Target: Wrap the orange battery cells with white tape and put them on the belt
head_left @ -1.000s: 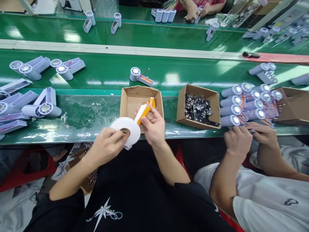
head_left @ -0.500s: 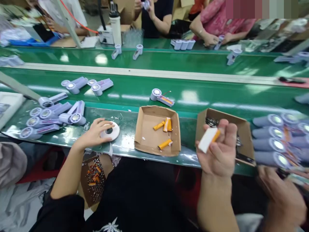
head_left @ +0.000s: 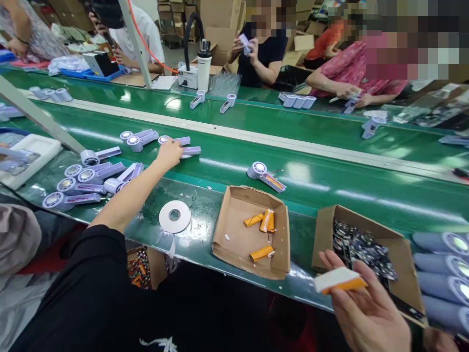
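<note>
My left hand reaches onto the green belt, its closed fingers on a pale purple fan unit; a second unit lies just behind it. In my right hand, at the lower right, is an orange battery with a white strip along its top, held between thumb and fingers. A roll of white tape lies flat on the near table edge. Right of it, a cardboard tray holds several orange batteries.
A cardboard box of small dark parts stands by my right hand. Fan units crowd the left table edge, more the right. One unit lies beyond the tray. People work across the belt. A slanted metal post rises at left.
My left hand has moved from the tape roll up and forward to the fan units on the belt. My right hand, still with the battery, appears lower and farther right. The view has shifted.
</note>
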The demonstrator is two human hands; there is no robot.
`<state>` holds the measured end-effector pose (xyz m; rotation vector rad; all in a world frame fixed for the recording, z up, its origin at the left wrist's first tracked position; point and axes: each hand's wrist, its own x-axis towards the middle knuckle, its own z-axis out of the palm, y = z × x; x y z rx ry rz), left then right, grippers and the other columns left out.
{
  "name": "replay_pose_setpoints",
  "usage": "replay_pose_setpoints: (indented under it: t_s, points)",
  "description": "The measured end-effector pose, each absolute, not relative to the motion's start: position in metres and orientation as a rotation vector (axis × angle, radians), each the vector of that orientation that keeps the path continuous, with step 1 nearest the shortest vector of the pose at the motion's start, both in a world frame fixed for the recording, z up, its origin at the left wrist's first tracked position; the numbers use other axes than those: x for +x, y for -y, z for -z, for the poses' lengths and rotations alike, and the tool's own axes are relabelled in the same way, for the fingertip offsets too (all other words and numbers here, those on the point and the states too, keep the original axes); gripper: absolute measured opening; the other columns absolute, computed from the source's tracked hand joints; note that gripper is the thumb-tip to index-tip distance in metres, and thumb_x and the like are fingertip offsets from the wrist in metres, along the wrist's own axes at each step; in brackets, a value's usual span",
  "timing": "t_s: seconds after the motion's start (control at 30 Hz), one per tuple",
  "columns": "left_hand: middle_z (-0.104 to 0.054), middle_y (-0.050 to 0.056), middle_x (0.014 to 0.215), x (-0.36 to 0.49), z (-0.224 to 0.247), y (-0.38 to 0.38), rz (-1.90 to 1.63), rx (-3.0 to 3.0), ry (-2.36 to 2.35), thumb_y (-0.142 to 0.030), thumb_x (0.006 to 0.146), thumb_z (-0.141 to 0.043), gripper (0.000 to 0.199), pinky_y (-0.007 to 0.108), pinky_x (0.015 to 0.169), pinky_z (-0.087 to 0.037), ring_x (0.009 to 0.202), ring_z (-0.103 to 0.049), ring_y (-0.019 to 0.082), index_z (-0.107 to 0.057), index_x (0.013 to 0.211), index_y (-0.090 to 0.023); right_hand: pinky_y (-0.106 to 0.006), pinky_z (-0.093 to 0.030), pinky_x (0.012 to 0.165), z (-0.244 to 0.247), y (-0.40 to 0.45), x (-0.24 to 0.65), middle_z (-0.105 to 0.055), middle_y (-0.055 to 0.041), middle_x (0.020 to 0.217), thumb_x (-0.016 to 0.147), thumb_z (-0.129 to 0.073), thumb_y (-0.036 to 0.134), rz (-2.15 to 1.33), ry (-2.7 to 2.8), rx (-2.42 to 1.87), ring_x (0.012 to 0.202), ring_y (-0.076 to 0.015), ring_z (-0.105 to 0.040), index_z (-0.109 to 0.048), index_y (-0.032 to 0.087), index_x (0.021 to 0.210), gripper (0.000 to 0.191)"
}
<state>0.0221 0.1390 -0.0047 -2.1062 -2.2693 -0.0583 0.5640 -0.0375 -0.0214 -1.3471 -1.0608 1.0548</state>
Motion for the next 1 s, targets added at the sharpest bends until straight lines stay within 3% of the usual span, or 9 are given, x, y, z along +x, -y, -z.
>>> replay_pose_setpoints:
  t_s: [0.1,0.23,0.3,0.37,0.5,0.7,0.8,0.87,1.0]
  points:
    - [-0.067,0.017,0.147,0.053,0.012,-0.142,-0.013,-2.318,2.163,-0.008,0.091,-0.066,0.028,0.048,0.114,-0.047,0.143,-0.052,0.037,-0.082,0.112,-0.018,-0.078,-0.053,0.114,-0.011,0.011,0.535,-0.082,-0.0093,0.129,0.06,-0.094,0.058,-0.853,1.168,-1.342,0.134,-0.0515,-0.068,-0.077,0.069,0.116,0.059]
    - [-0.074,0.017,0.135,0.078,0.021,-0.161,-0.081,-2.472,2.15,-0.006,0.08,-0.074,0.029,0.044,0.109,-0.047,0.137,-0.056,0.038,-0.085,0.104,-0.02,-0.068,-0.058,0.114,-0.055,-0.037,0.476,-0.074,0.0121,0.145,0.061,-0.096,0.054,-0.778,1.381,-1.126,0.134,-0.0452,-0.07,-0.07,0.08,0.111,0.062]
    - [-0.079,0.016,0.122,0.078,0.019,-0.167,-0.096,-2.525,2.152,-0.007,0.079,-0.077,0.023,0.039,0.104,-0.049,0.126,-0.063,0.034,-0.084,0.096,-0.019,-0.065,-0.062,0.113,-0.065,-0.059,0.45,-0.078,0.01,0.138,0.072,-0.096,0.047,-0.93,1.512,-0.956,0.125,-0.0397,-0.077,-0.072,0.073,0.116,0.056]
    - [-0.081,0.011,0.11,0.072,0.015,-0.172,-0.082,-2.579,2.14,-0.01,0.08,-0.081,0.014,0.034,0.098,-0.05,0.113,-0.067,0.027,-0.082,0.091,-0.02,-0.065,-0.066,0.11,-0.063,-0.083,0.426,-0.083,0.0016,0.125,0.081,-0.095,0.042,-1.15,1.619,-0.798,0.119,-0.0357,-0.081,-0.074,0.056,0.123,0.049]
    - [-0.081,0.004,0.104,0.056,0.014,-0.18,0.066,-2.673,2.117,-0.028,0.092,-0.081,0.012,0.034,0.095,-0.054,0.098,-0.069,0.019,-0.079,0.097,-0.018,-0.054,-0.067,0.106,-0.033,-0.144,0.377,-0.083,-0.0083,0.124,0.085,-0.091,0.046,-1.42,1.709,-0.671,0.118,-0.0296,-0.082,-0.06,0.032,0.137,0.062]
    - [-0.083,0.004,0.109,0.06,0.031,-0.175,0.463,-2.525,2.222,-0.029,0.101,-0.068,0.014,0.039,0.091,-0.055,0.104,-0.072,0.025,-0.083,0.101,-0.026,-0.043,-0.062,0.104,0.014,-0.209,0.314,-0.082,-0.0102,0.125,0.091,-0.072,0.042,-1.252,2.012,-0.73,0.107,-0.0238,-0.08,-0.059,0.024,0.134,0.048]
    - [-0.083,0.006,0.111,0.067,0.038,-0.173,0.58,-2.461,2.258,-0.031,0.101,-0.067,0.017,0.044,0.092,-0.055,0.105,-0.072,0.029,-0.083,0.103,-0.026,-0.04,-0.059,0.102,0.019,-0.218,0.302,-0.084,-0.0085,0.107,0.095,-0.065,0.032,-1.034,2.276,-0.839,0.097,-0.0235,-0.079,-0.058,0.019,0.143,0.05]
    - [-0.084,0.006,0.111,0.071,0.041,-0.173,0.623,-2.446,2.268,-0.033,0.101,-0.066,0.019,0.042,0.094,-0.054,0.105,-0.072,0.027,-0.084,0.104,-0.025,-0.038,-0.059,0.096,0.019,-0.221,0.299,-0.084,-0.007,0.096,0.095,-0.065,0.029,-0.923,2.391,-0.919,0.091,-0.0244,-0.079,-0.061,0.018,0.142,0.049]
    - [-0.084,0.005,0.115,0.077,0.043,-0.175,0.658,-2.446,2.287,-0.034,0.101,-0.067,0.02,0.035,0.095,-0.052,0.108,-0.073,0.024,-0.084,0.105,-0.026,-0.036,-0.061,0.095,0.022,-0.223,0.3,-0.085,-0.0071,0.098,0.097,-0.065,0.027,-0.803,2.499,-0.946,0.092,-0.0249,-0.081,-0.068,0.02,0.14,0.044]
